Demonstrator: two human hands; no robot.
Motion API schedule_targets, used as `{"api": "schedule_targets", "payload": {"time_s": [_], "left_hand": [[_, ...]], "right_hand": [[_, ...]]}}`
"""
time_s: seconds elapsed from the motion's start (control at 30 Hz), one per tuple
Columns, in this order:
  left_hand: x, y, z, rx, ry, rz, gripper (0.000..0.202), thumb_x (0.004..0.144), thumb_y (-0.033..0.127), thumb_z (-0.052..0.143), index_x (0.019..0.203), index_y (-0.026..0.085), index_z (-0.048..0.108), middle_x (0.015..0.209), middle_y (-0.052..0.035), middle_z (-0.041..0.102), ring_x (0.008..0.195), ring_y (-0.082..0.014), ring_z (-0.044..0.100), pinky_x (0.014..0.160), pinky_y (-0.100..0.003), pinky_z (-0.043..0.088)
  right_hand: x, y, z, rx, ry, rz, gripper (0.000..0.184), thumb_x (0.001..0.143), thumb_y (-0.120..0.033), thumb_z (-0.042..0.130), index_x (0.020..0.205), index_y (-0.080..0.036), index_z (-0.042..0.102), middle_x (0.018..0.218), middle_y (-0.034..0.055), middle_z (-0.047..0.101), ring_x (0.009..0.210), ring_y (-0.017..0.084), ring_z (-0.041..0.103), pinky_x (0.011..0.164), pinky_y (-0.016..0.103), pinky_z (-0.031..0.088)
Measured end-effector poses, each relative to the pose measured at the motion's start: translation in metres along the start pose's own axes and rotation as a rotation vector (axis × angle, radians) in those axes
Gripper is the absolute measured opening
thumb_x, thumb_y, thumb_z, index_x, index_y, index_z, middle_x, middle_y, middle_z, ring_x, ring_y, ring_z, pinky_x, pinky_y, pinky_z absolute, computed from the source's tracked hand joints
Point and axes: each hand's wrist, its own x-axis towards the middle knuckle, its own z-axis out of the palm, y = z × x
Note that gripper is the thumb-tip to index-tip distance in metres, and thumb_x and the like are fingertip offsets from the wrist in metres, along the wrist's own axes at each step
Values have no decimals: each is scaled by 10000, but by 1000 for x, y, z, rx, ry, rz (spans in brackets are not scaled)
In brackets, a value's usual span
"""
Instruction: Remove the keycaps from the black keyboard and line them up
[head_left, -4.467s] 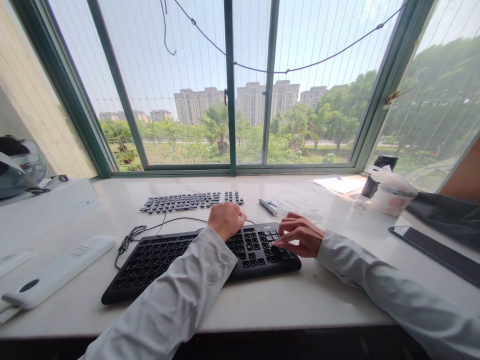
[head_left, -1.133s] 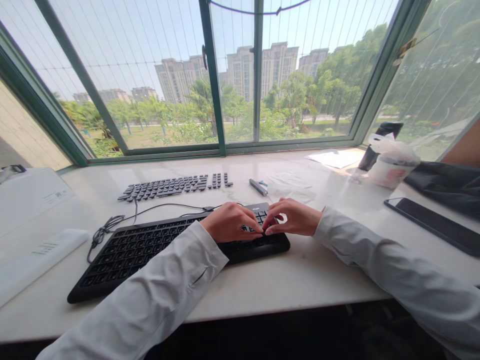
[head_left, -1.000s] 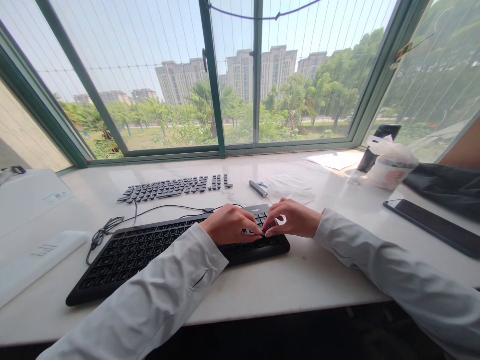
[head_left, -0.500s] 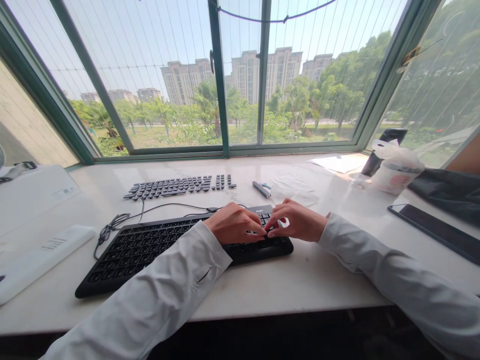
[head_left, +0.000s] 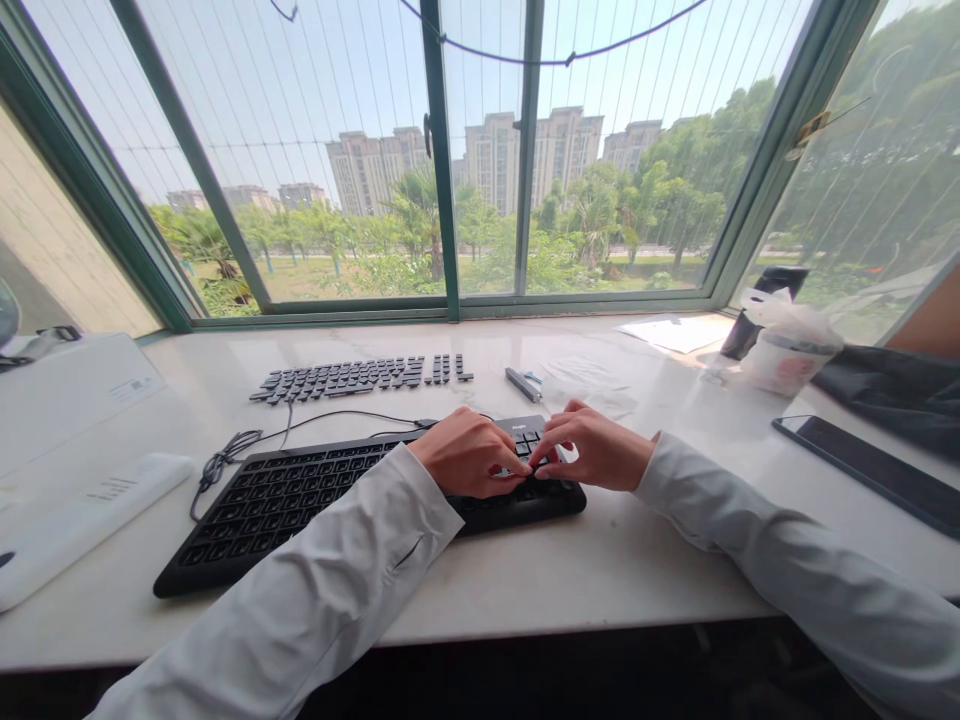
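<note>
A black keyboard (head_left: 285, 500) lies across the table, its left and middle key places showing bare sockets without caps. Over its number-pad end, my left hand (head_left: 471, 453) is closed, thumb and forefinger pressed together at the keys. My right hand (head_left: 589, 445) meets it there in a pinch, fingertips almost touching the left ones. Something small and dark sits at the fingertips, too hidden to name. Behind the keyboard, loose black keycaps (head_left: 345, 377) are laid out in keyboard order.
Behind my hands lie a grey pen-like tool (head_left: 523, 384) and a clear plastic bag (head_left: 589, 380). A coiled cable (head_left: 229, 455) rests behind the keyboard's left end. To the right are a phone (head_left: 870, 470) and a bagged cup (head_left: 791, 355); a white box (head_left: 75, 390) stands left.
The camera view has tilted slightly, so the scene sits a little lower. Both hands stay pinched together at the number pad, with barely any finger movement.
</note>
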Motion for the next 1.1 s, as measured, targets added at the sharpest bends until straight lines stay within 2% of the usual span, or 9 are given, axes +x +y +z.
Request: {"api": "schedule_targets", "payload": {"time_s": [0.27,0.5,0.63,0.7,0.93,1.1], "left_hand": [[1,5,-4,19,-31,-12,209,824,270,578,882,320,773,652,42,709,566,-89,597,493,-234,286],[3,11,-6,1,-87,-62,200,820,277,577,839,303,774,632,26,706,591,-110,614,502,-236,297],[5,14,-7,25,-104,-91,231,838,297,550,744,265,759,576,4,674,571,-123,606,507,-243,294],[6,15,-7,47,-109,-89,267,852,305,528,710,250,748,563,-9,666,569,-131,604,509,-249,293],[10,24,-7,130,-170,-101,303,849,284,514,635,204,712,589,-48,682,554,-156,606,497,-275,292],[11,28,-5,184,-178,-79,332,853,278,504,598,172,689,569,-77,664,510,-167,589,469,-293,290]], "right_hand": [[0,-4,-1,-29,-3,37,90,768,-293,768,858,-287,773,719,-37,690,634,102,557,809,306,317],[1,-13,-3,-70,-7,88,78,772,-282,764,850,-289,773,734,-37,703,676,115,598,802,310,310],[0,-22,-2,-118,0,96,30,785,-263,744,802,-273,767,734,-32,709,696,120,618,785,308,301],[-1,-25,-4,-155,-15,49,74,819,-234,696,774,-250,753,723,-24,702,693,120,613,776,309,295],[-7,-30,-12,-344,-101,-271,343,961,-238,434,721,-188,674,679,20,655,642,124,527,723,327,270],[-7,-29,-9,-391,-120,-344,372,942,-199,421,614,-179,594,632,19,630,619,128,486,738,339,273]]}}
